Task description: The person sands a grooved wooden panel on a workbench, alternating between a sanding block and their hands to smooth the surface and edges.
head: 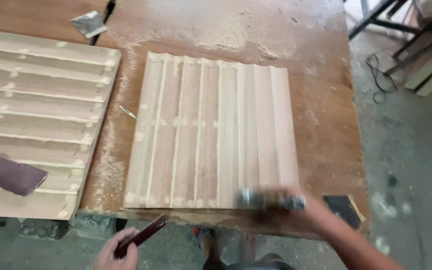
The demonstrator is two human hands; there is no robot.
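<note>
Pressing our right hand [296,210] closed around a blurred sanding tool [271,200], we work the near edge of the fluted wood panel [216,135] lying flat on the dusty workbench [321,110]. Our left hand [118,255] pinches a dark sandpaper strip [143,235], below the bench edge. Second panel [36,120] at left carries a purple sanding block [12,175].

Far left of the grip lies a second slatted panel [36,120] bearing a purple sandpaper roll [12,174]; a dark sandpaper sheet [345,210] sits just right.
</note>
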